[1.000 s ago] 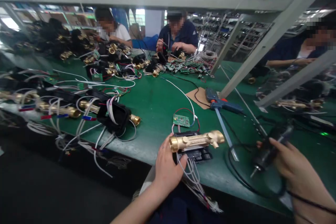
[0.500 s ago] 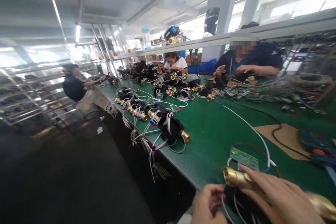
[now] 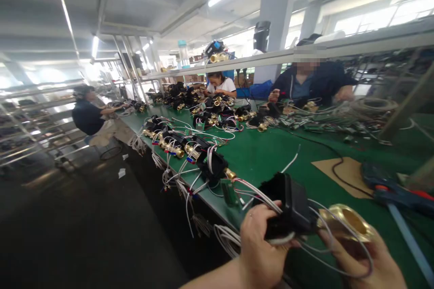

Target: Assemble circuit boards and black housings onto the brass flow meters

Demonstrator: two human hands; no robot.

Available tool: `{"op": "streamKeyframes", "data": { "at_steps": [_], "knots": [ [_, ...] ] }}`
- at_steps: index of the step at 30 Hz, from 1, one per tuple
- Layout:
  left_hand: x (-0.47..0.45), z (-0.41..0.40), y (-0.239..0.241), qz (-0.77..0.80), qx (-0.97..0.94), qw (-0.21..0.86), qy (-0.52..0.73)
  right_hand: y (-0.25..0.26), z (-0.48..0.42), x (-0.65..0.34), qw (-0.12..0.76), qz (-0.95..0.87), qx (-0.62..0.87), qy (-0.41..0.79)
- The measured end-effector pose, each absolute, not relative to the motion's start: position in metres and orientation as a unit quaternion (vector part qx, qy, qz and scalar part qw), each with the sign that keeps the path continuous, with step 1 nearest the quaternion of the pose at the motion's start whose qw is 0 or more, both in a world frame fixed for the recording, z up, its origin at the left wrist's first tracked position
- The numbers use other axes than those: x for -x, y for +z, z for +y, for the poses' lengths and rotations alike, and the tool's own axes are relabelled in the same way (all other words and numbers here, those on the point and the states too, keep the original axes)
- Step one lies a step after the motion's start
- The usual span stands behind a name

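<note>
Both hands hold a water meter with a black plastic housing (image 3: pixel 294 201) and a brass pipe body (image 3: pixel 344 221). My left hand (image 3: pixel 261 244) is closed round the housing's left side and the white wires coming out of it. Curled under the brass end, my right hand (image 3: pixel 369 257) grips the pipe, whose round opening faces up and right. A grey cable (image 3: pixel 368 257) loops across the right hand. Left of the housing, a green circuit board (image 3: pixel 229 192) hangs on thin wires. The underside of the meter is hidden by my hands.
A row of similar meters (image 3: pixel 212 165) lines the green bench's left edge, cables hanging over. To the right, a dark blue glue gun (image 3: pixel 389 187) lies by brown cardboard (image 3: pixel 342 176). Loose circuit boards (image 3: pixel 315 122) are heaped beyond. Co-workers sit across and farther along.
The meter has been raised and turned, its brass opening now at the right. The circuit board has moved from the bench to the left of the housing. My right hand has shifted under the pipe.
</note>
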State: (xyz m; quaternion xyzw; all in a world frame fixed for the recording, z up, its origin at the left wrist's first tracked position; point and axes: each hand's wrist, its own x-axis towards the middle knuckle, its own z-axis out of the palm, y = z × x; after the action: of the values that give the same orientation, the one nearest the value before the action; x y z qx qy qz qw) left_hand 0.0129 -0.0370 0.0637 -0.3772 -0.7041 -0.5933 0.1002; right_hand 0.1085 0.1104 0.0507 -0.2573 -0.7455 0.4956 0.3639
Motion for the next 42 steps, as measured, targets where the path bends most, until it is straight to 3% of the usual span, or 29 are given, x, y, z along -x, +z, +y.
{"op": "streamKeyframes", "data": {
  "at_steps": [4,9,13,19,22,25,29,33,39,42],
  "knots": [
    [0.028,-0.038,0.071,-0.638,0.609,0.230,-0.412,0.069,0.128,-0.113,0.283,-0.758,0.274,0.520],
    [0.050,-0.030,0.055,-0.644,0.684,0.219,-0.266,0.085,0.119,-0.109,0.357,-0.820,0.269,0.356],
    [0.043,-0.027,0.045,-0.649,0.666,0.240,-0.280,0.105,0.097,-0.079,0.365,-0.877,0.131,0.283],
    [0.032,-0.040,0.046,-0.668,0.658,0.216,-0.272,0.127,0.090,-0.033,0.165,-0.910,0.104,0.367],
    [0.029,-0.054,0.047,-0.689,0.642,0.184,-0.282,0.129,0.102,-0.032,0.226,-0.887,0.168,0.367],
    [0.035,-0.063,0.049,-0.676,0.607,0.189,-0.373,0.128,0.116,-0.042,0.295,-0.873,0.241,0.305],
    [0.060,-0.055,0.060,-0.719,0.464,0.193,-0.481,0.127,0.129,-0.055,0.209,-0.911,0.291,0.204],
    [0.084,-0.035,0.076,-0.746,0.428,0.117,-0.497,0.129,0.151,-0.071,0.107,-0.935,0.271,0.204],
    [0.112,-0.010,0.102,-0.738,0.469,-0.035,-0.484,0.125,0.260,-0.103,0.070,-0.897,0.429,0.079],
    [0.127,0.012,0.116,-0.741,0.489,-0.181,-0.423,0.107,0.315,-0.112,0.039,-0.879,0.474,0.036]
  ]
}}
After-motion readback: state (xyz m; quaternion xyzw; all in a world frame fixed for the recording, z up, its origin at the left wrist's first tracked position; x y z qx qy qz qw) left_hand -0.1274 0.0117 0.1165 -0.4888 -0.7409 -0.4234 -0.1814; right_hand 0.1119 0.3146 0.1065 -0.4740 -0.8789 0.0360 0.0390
